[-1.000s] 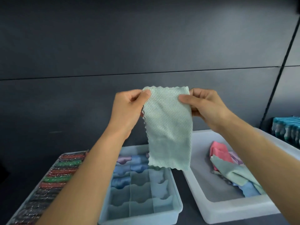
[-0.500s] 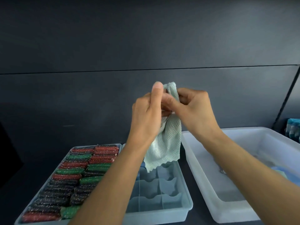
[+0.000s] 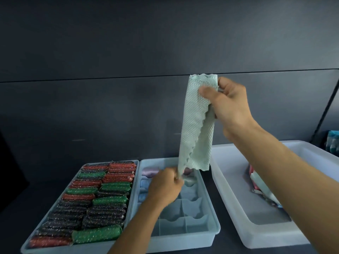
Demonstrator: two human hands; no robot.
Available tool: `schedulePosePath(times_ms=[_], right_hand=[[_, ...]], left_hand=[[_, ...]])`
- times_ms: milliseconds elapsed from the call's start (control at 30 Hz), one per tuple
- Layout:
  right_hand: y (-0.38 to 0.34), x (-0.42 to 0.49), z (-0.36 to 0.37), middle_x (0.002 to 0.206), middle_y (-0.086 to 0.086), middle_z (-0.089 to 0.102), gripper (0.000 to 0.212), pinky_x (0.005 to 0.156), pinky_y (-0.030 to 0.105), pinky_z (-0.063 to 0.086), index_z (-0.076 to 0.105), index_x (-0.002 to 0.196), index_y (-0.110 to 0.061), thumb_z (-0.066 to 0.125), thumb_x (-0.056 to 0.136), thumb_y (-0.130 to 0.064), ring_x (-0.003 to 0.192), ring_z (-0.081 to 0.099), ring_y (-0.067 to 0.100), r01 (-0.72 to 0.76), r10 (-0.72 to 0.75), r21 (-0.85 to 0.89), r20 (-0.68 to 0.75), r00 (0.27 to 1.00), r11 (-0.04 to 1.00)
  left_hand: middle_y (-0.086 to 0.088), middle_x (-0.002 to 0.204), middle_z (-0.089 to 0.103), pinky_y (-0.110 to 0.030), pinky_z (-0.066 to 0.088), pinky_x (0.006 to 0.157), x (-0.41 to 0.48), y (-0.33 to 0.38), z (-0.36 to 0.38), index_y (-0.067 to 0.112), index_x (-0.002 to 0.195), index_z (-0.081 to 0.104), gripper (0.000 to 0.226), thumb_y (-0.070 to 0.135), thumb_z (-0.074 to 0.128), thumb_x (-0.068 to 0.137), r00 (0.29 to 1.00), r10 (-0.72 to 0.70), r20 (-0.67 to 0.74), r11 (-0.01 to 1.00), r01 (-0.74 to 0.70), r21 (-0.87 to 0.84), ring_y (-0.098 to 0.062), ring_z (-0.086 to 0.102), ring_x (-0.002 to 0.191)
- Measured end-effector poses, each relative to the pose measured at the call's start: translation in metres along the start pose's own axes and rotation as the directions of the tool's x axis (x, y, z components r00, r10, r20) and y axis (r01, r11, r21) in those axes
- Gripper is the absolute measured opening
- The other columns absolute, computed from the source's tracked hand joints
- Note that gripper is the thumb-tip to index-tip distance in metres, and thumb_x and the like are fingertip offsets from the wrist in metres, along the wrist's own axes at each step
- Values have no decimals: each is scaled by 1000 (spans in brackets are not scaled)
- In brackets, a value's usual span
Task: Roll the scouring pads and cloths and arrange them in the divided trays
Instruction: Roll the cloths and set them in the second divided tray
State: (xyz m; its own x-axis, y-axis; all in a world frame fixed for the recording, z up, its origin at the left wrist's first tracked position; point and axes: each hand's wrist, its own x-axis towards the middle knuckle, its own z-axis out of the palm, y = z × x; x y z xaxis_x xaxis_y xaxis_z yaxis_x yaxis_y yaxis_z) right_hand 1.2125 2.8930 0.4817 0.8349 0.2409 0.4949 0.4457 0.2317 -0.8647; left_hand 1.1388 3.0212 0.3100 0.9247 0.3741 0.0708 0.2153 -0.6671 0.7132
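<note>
A pale green textured cloth (image 3: 194, 125), folded lengthwise into a narrow strip, hangs upright above the trays. My right hand (image 3: 226, 103) pinches its top end between thumb and fingers. My left hand (image 3: 166, 186) pinches its bottom corner, low over the blue divided tray (image 3: 207, 217). That tray holds rolled lilac and blue cloths (image 3: 146, 182) in its far left cells; the near cells hold nothing. To the left, a second tray (image 3: 135, 173) is packed with rolled red, green and black scouring pads (image 3: 95, 200).
A white bin (image 3: 238, 208) on the right holds loose pink, green and blue cloths (image 3: 260, 186). Stacked teal items (image 3: 333, 143) sit at the far right edge. A dark panelled wall rises behind the dark tabletop.
The cloth was held spread wide, then gathered between both hands. Now my left hand has slid down to the bottom corner, stretching the folded strip vertically. The view has shifted.
</note>
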Motion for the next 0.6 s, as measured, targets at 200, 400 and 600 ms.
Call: schedulePosePath(times_ms=[200, 400, 600], right_hand=[[-5, 3, -8, 93, 24, 71, 24, 71, 43, 59, 56, 110, 5, 43, 93, -5, 83, 71, 38, -329, 256, 309, 255, 932, 892], [-2, -1, -2, 100, 21, 72, 35, 71, 37, 59, 54, 116, 5, 30, 98, -13, 91, 71, 32, -521, 337, 400, 445, 830, 754], [8, 0, -5, 106, 21, 71, 38, 75, 39, 59, 52, 123, 4, 29, 100, -15, 96, 70, 32, -566, 378, 427, 448, 810, 706]], left_hand=[[13, 126, 64, -40, 42, 108, 4, 20, -49, 34, 120, 59, 29, 46, 40, 101, 990, 97, -103, 719, -141, -681, -1, 58, 114], [-13, 113, 72, -49, 49, 101, -6, 63, -45, 14, 117, 64, 85, 82, 37, 74, 922, 370, 111, 616, -155, -773, -26, 68, 107], [-18, 66, 65, -41, 59, 58, -5, 73, -33, -9, 92, 61, 74, 62, 41, 81, 957, 271, -102, 572, -246, -783, -29, 65, 54]])
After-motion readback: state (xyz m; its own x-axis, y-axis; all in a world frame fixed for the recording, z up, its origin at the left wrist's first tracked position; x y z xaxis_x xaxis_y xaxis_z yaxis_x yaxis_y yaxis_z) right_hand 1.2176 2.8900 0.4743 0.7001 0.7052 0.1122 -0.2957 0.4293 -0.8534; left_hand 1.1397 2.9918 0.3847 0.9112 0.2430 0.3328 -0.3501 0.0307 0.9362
